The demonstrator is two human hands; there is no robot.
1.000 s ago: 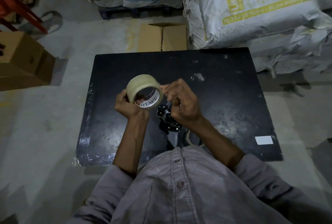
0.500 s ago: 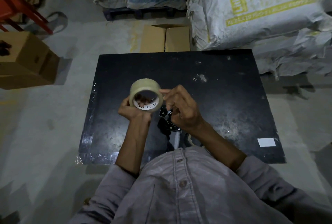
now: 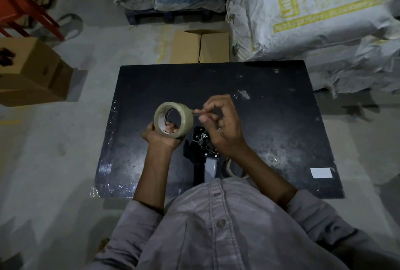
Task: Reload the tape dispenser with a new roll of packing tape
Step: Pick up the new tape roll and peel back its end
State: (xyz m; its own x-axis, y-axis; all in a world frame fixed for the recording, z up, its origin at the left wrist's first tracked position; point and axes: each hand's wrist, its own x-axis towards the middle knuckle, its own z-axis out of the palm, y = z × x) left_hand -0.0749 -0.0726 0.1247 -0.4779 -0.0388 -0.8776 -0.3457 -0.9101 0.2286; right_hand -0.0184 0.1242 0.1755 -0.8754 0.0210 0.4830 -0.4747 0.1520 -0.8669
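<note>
Centre of the frame: the left hand (image 3: 161,138) is gripping the tape roll (image 3: 186,121), with its fingers curling through the core and its thumb pressing on the outer winding. The roll is being held on edge above the black table (image 3: 270,100), with its open core facing the camera. The right hand (image 3: 223,124) is meeting the roll at its right rim. Its thumb and forefinger are pinching a short tab of tape there, while the other fingers are curling loosely and holding nothing.

Just below the roll, the tape dispenser (image 3: 202,147) is lying on the table between the two wrists. The right hand is covering part of it, and its handle is pointing toward the lower edge of the frame. A tan ring (image 3: 229,166) is lying just right of the dispenser, half hidden under the right forearm.

Counted: two hands, one roll in hand, one dispenser, one tan ring and one white label (image 3: 321,172) at the table's lower right. Two cardboard boxes are also showing, one (image 3: 32,70) at left and one (image 3: 202,46) above the table's far edge. Stacked sacks (image 3: 303,9) are filling the upper right, and their number cannot be told.
</note>
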